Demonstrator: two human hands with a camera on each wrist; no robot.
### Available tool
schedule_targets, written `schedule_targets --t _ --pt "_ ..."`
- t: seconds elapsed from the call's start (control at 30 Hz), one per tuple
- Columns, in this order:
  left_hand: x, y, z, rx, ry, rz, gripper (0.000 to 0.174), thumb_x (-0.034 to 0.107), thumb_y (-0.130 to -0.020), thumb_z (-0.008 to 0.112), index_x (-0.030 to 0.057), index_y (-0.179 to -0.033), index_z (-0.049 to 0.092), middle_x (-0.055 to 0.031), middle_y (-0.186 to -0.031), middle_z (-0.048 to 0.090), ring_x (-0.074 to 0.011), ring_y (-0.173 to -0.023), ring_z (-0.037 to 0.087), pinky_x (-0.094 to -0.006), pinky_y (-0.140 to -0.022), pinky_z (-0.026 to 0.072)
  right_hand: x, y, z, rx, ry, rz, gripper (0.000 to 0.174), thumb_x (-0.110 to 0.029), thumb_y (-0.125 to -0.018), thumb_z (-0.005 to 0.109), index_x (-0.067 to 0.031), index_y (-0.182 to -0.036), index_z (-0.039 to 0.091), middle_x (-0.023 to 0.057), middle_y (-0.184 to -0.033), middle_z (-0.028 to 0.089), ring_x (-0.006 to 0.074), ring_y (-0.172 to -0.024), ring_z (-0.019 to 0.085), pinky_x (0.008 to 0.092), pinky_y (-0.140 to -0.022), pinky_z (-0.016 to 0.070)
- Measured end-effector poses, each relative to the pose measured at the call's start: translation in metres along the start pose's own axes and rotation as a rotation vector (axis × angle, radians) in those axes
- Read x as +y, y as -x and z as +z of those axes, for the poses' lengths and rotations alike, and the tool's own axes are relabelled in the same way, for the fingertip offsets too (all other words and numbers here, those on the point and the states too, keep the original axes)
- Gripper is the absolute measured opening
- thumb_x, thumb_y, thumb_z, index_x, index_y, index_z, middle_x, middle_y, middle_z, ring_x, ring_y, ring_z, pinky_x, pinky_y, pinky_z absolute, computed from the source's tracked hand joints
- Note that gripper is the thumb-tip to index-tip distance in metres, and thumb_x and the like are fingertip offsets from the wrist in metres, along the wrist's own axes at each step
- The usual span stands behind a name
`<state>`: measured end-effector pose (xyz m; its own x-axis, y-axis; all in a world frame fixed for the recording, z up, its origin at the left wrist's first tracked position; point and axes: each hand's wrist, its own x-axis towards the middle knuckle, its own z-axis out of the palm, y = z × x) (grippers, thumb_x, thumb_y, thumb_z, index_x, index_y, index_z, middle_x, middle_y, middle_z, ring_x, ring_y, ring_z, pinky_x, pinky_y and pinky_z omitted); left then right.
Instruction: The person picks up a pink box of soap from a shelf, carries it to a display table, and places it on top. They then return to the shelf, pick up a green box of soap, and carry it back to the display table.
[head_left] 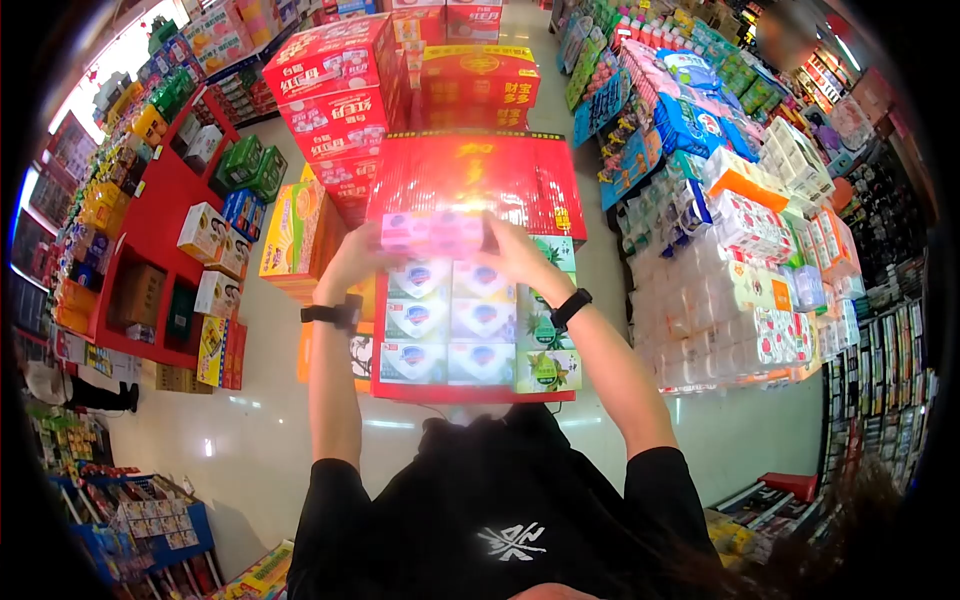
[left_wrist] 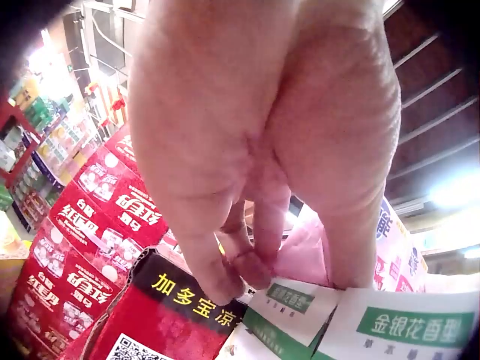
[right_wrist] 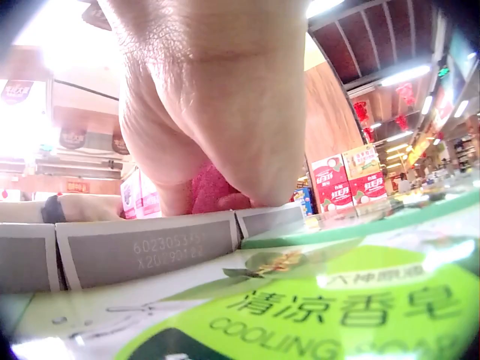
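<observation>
At the far end of the rows of soap boxes, my left hand (head_left: pixel 352 262) grips the left end of a row of pink soap boxes (head_left: pixel 432 232). The right end is held by my right hand (head_left: pixel 522 262). White soap boxes (head_left: pixel 415 318) lie in rows just below the hands in the head view, beside a column of green soap boxes (head_left: pixel 548 371). In the left wrist view, the fingers (left_wrist: pixel 214 274) reach down at the edge of the white boxes. A pink surface (right_wrist: pixel 214 191) shows between thumb and fingers in the right wrist view.
The boxes lie on a red carton display (head_left: pixel 470 180). Stacked red cartons (head_left: pixel 335 90) stand behind on the left, with an orange carton (head_left: pixel 293 235) nearer. Tissue packs (head_left: pixel 720 290) fill a display to the right. A red shelf (head_left: pixel 165 220) stands at left.
</observation>
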<state>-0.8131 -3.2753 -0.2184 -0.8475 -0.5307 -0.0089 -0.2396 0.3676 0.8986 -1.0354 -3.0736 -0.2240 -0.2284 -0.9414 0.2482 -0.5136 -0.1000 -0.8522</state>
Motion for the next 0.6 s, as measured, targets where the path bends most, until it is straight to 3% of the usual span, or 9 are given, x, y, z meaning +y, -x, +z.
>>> schedule_targets --t 0.23,0.33,0.43,0.6 --pt "0.008 0.001 0.002 -0.006 -0.017 0.040 0.048 0.000 -0.075 0.077 0.0007 -0.121 0.064 -0.0049 -0.102 0.071 -0.0129 -0.087 0.067 -0.0288 -0.072 0.0551 -0.009 0.001 -0.001 -0.023 -0.017 0.050 0.051 0.003 -0.083 0.071 0.0039 -0.128 0.048 0.0180 -0.119 0.065 0.0253 -0.108 0.068 0.0361 -0.092 0.0557" --pt "0.004 -0.001 -0.001 -0.055 0.040 0.019 0.061 0.011 -0.074 0.085 0.0009 -0.128 0.059 -0.0059 -0.108 0.071 -0.0116 -0.090 0.065 -0.0285 -0.080 0.0534 -0.004 0.000 0.003 -0.010 -0.027 0.056 0.055 0.003 -0.082 0.071 0.0028 -0.132 0.046 0.0186 -0.120 0.064 0.0261 -0.109 0.067 0.0362 -0.092 0.0557" --pt "0.009 0.001 -0.001 -0.073 0.065 -0.063 0.060 0.010 -0.074 0.085 0.0011 -0.128 0.059 -0.0058 -0.107 0.071 -0.0120 -0.090 0.066 -0.0287 -0.080 0.0534 0.015 -0.003 0.010 0.003 -0.053 0.040 0.060 0.003 -0.082 0.072 0.0015 -0.134 0.044 0.0192 -0.119 0.064 0.0274 -0.109 0.067 0.0365 -0.091 0.0554" --pt "-0.006 -0.002 -0.001 -0.056 0.090 -0.036 0.058 0.007 -0.074 0.084 0.0001 -0.127 0.059 -0.0062 -0.106 0.071 -0.0139 -0.093 0.067 -0.0303 -0.082 0.0542 0.012 -0.004 0.009 -0.026 -0.110 0.092 0.061 0.003 -0.081 0.072 0.0004 -0.135 0.045 0.0202 -0.120 0.064 0.0288 -0.109 0.067 0.0371 -0.091 0.0543"
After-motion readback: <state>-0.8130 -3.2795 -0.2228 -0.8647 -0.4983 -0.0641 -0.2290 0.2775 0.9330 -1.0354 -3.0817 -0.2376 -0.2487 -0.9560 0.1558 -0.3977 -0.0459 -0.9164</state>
